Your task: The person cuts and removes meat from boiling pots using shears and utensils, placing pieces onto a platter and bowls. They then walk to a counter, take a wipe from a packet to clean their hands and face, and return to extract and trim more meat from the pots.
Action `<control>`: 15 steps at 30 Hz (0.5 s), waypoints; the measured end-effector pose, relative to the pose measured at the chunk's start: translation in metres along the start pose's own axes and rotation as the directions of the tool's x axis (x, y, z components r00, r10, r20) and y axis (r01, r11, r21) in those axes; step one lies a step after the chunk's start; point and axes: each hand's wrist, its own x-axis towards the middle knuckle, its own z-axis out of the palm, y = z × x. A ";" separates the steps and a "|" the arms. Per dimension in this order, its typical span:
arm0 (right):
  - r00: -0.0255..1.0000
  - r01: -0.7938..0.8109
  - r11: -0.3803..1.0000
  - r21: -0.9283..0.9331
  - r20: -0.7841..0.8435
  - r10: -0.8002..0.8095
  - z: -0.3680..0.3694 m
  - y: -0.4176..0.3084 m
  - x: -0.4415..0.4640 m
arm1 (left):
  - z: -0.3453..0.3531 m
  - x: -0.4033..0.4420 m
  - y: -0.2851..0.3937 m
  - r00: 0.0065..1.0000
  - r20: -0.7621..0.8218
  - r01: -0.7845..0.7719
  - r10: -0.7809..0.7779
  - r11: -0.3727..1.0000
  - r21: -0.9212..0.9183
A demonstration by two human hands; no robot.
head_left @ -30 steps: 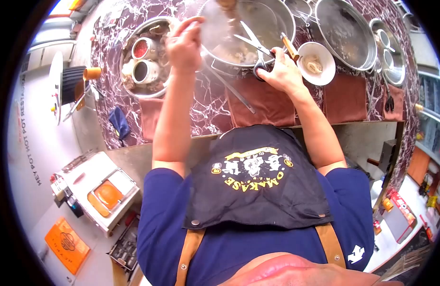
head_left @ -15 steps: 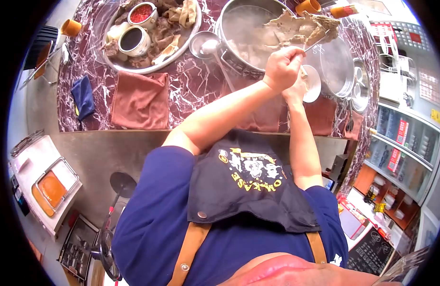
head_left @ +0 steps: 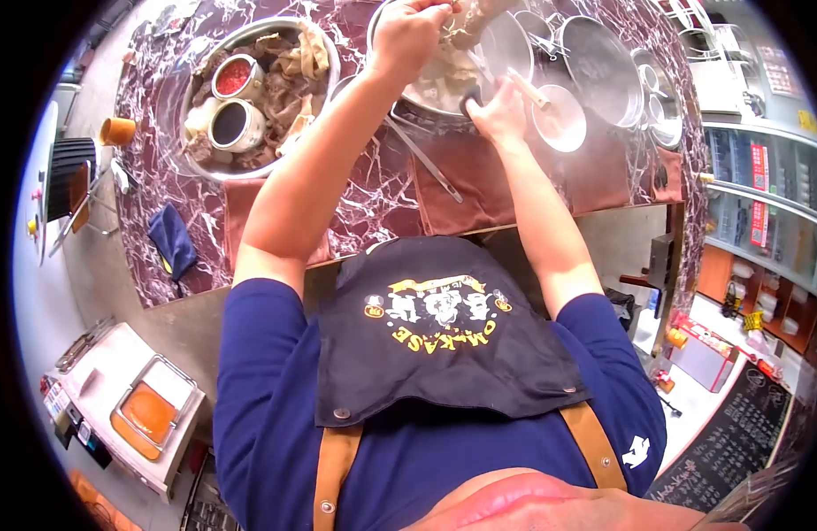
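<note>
My left hand (head_left: 413,35) is raised over the big steaming pot (head_left: 426,106) at the top edge, fingers closed. The thin metal utensil seen in it earlier is mostly out of frame. Beside it hangs a brownish-grey sheet of meat (head_left: 468,26), partly cut off by the frame. My right hand (head_left: 501,115) is at the pot's near right rim, closed around a black-handled tool (head_left: 468,101) whose other end is unclear. A light wooden handle (head_left: 528,88) shows beside that hand, near a white bowl (head_left: 560,119). Pale pieces (head_left: 444,80) lie in the pot.
A large metal tray (head_left: 333,62) of meat pieces holds a cup of red chopped chilli (head_left: 233,76) and a cup of dark sauce (head_left: 236,125). A ladle handle (head_left: 430,164) crosses a brown cloth (head_left: 470,190). A second large pot (head_left: 603,71) stands at right.
My left hand has moved up and left with the hanging meat. My right hand has separated from it, moved left, and now shows a black-handled tool. The view has shifted.
</note>
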 end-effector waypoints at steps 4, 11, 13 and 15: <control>0.996 0.021 0.995 0.093 -0.085 -0.013 0.023 -0.003 0.030 | 0.003 -0.004 0.010 0.999 -0.018 -0.042 0.044 0.996 0.082; 0.999 0.043 0.940 0.338 -0.026 -0.037 -0.024 0.045 -0.029 | -0.014 0.035 -0.003 0.987 0.041 -0.156 0.153 0.986 0.064; 0.996 -0.070 0.894 0.443 0.082 0.038 -0.057 0.059 -0.049 | -0.004 0.038 0.024 0.987 0.159 0.003 0.010 0.997 -0.078; 0.969 -0.201 0.886 0.419 0.219 0.116 -0.099 0.063 -0.058 | 0.012 0.050 0.031 0.995 0.094 -0.022 0.017 0.999 0.049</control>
